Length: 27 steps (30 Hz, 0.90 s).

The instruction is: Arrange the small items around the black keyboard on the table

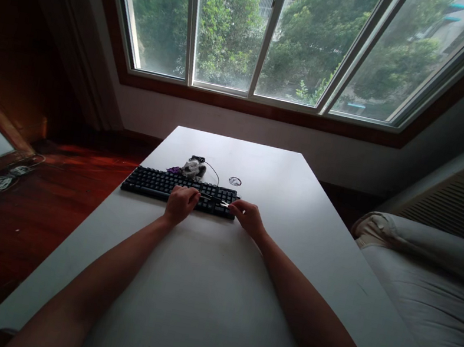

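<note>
A black keyboard (147, 181) lies across the white table, and both hands are over its right half. My left hand (182, 203) is closed, its fingers curled round the end of a slim dark stick (206, 196) that points to the right. My right hand (248, 217) pinches a small, shiny, pale slim piece (225, 204) at the keyboard's right end. The two slim pieces face each other above the keys. Whether they touch, and exactly what they are, I cannot tell. The fingertips are partly hidden.
Behind the keyboard lie a fluffy grey item (194, 169), a small purple item (174, 170) and a black coiled cable (197, 159). A flat round object (235, 181) sits to their right. The white table (201, 299) stands before a window, with a pale sofa (412, 271) on the right.
</note>
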Motion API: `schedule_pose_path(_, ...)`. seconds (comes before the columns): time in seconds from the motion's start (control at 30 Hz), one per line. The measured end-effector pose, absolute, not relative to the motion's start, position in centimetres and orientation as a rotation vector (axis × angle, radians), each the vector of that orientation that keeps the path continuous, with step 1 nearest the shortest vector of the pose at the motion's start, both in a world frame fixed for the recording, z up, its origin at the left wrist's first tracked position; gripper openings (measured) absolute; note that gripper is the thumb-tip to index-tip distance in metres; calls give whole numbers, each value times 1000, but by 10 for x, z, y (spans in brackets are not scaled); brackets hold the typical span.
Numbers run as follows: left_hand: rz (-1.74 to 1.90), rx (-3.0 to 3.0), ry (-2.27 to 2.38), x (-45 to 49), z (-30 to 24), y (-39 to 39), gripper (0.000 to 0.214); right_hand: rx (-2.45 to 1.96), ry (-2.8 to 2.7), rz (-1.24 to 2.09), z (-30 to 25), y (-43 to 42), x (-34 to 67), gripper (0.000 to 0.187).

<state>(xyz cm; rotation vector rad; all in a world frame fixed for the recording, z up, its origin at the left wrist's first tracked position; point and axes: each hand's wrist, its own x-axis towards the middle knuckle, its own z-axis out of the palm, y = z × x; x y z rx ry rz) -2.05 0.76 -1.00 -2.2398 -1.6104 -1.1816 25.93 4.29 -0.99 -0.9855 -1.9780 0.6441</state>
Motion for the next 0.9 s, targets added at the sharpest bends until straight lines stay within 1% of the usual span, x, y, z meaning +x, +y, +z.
schedule_pose_path(0.3,-1172,-2216,-1651,-19,-13,10,33,-984,-1994,628,-10,43,260,41)
schedule_pose_path(0.43,-1150,-2265,-1644,-19,-14,10,35,-996,-1902,699,-14,47,261,40)
schedule_pose_path(0.57,-1151,-2325,-1618,-19,-14,9,25,-1015,-1718,761,-19,63,270,43)
schedule_pose_path(0.67,-1100,-2366,-1590,-16,-12,8,11,-1114,-1586,686,-20,83,282,47)
schedule_pose_path(0.7,-1072,-2384,-1581,-15,-11,7,10,-1173,-1548,657,-20,90,287,47)
schedule_pose_path(0.8,-1000,-2429,-1573,-11,-10,6,22,-1380,-1501,636,-22,109,298,44)
schedule_pose_path(0.9,-962,-2452,-1578,-10,-11,6,30,-1541,-1563,631,-25,124,300,37)
